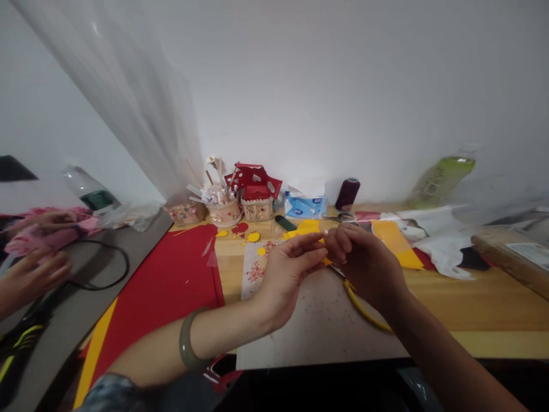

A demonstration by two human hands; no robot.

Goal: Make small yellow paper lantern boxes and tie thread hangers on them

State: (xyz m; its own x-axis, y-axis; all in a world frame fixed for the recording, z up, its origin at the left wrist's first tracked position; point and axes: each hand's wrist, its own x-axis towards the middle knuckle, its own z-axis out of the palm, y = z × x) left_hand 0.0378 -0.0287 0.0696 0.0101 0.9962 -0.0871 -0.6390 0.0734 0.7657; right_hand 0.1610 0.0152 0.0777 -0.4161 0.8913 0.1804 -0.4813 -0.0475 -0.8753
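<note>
Left hand (288, 277) beside right hand (372, 262), fingertip grip contents indistinct.

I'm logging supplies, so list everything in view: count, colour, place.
Decorated baskets: three, beige, along wall
Folded item: one, red, at right basket
Tissue pack: one, blue, by wall
Spool: one, purple, by wall
Bottles: two, greenish right, clear left
Card: count unclear, red, left
Paper: count unclear, yellow, left and right
Backing sheet: one, whitish, centre
Scraps: many, red and yellow, on sheet
Curved item: one, yellow, centre
Crumpled tissue: count unclear, white, right
Package: one, brown, right edge
Table: one, light wood, centre
Cable: one, black, left
Co-worker's hands: two, at pink material, left
Left hand: one, greenish bangle, centre
Right hand: one, centre
</note>
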